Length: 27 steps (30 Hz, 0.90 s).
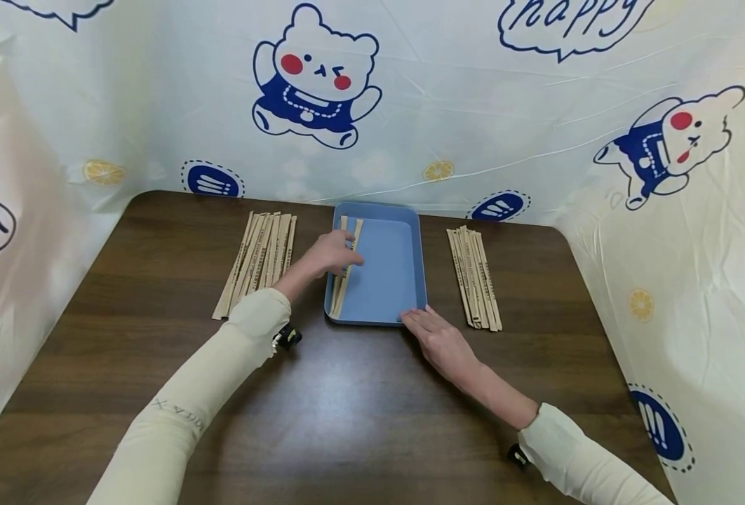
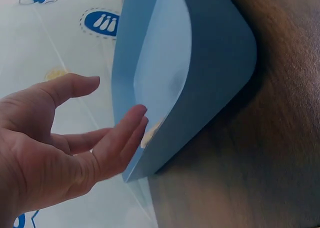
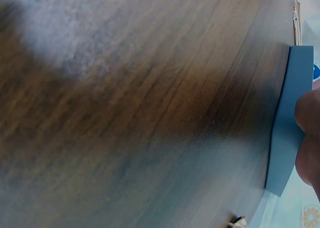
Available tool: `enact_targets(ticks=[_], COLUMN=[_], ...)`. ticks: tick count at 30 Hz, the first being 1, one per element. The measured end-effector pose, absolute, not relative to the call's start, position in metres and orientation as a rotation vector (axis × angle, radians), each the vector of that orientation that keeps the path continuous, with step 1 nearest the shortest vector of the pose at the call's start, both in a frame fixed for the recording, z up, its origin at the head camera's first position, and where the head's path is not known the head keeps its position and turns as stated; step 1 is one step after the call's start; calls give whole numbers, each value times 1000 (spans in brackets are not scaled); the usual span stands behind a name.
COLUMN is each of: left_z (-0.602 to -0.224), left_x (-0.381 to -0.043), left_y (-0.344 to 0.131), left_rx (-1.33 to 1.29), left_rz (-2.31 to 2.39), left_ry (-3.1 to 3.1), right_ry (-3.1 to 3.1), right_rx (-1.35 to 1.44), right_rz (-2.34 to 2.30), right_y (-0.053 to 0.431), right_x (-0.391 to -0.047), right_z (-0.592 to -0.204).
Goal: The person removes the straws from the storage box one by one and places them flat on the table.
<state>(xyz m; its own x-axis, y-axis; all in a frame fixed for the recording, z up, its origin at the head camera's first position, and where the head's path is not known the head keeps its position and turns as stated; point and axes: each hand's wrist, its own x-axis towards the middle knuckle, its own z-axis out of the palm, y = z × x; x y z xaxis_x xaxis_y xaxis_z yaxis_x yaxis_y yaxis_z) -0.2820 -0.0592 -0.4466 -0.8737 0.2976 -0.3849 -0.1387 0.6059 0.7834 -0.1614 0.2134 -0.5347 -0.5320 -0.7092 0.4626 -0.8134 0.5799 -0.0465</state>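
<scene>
A shallow blue tray [image 1: 385, 273] lies on the table, with a couple of slim paper-wrapped sticks [image 1: 339, 300], probably chopsticks, lengthwise along its left side. Over these sticks hovers my left hand [image 1: 334, 252]. Its fingers are loosely bent and spread; in the left wrist view the hand [image 2: 60, 148] holds nothing, and a pale stick end [image 2: 150, 135] shows beyond the fingertips. My right hand [image 1: 442, 344] rests its extended fingers on the tray's near right corner. In the right wrist view, its fingers [image 3: 311, 113] touch the tray's outer wall [image 3: 286, 138].
Left of the tray lies a fanned bundle of paper-wrapped sticks [image 1: 262, 252], partly behind my left forearm. A narrower bundle [image 1: 473, 277] lies to the right. The dark wooden table [image 1: 347, 407] meets a printed white cloth [image 1: 442, 105] behind and at both sides.
</scene>
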Motion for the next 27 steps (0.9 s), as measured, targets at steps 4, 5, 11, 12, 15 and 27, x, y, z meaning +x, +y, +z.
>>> enact_targets(ticks=[4,5,11,12,15,27], left_z=[-452,-453,-458,-458,-458,-465], left_x=[-282,-282,-286,-287,-289,-296], left_y=[-54,-53,-45,-44,-40,-33], left_rx=[127,126,114,115,115,147], left_rz=[1159,1154,1096,1077,1035,995], left_ry=[2391,2396,2417,2426,2455,2556], right_ry=[-2435,-2435,-2416,-2416,-2416,-2418], right_rx=[1239,1241,1236,1235,1233,1224], right_rz=[380,381,365,365,362,363], right_y=[214,213,213,213,214,215], right_x=[-161,-161,-162,-162,-162,-162], right_z=[-535,-535,-535,-535,-535,-537])
